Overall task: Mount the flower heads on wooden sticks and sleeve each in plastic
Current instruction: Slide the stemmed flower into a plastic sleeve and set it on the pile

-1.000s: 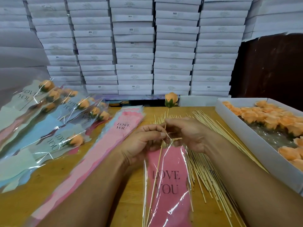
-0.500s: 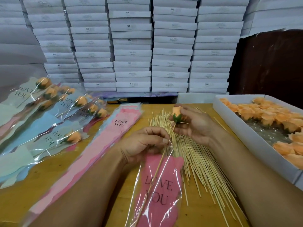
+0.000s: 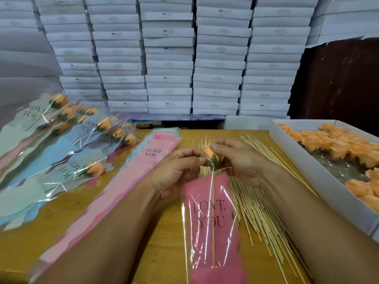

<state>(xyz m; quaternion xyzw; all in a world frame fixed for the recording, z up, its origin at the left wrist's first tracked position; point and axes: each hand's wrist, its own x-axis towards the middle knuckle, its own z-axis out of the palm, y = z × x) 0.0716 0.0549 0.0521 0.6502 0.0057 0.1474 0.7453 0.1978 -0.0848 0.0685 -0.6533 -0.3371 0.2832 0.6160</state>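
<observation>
At the centre of the frame a flower (image 3: 212,155) is pinched at its petals by the right hand (image 3: 238,160), while the clear mouth of the sleeve (image 3: 211,218) is pinched by the thumb and forefinger of the left hand (image 3: 178,171). The stick (image 3: 213,222) is seen inside the sleeve, running down toward the lower edge of the frame. The flower is judged light and soft, easily crushed, so it is best taken at the green base rather than the petals. The stick is judged thin, stiff and snappable under side load. The sleeve looks slick, flimsy and prone to collapse, so its rim should be held open. Spare sticks (image 3: 258,201) lie right of centre, loose flowers in the box (image 3: 307,167) at right, finished pieces (image 3: 67,136) at left.
</observation>
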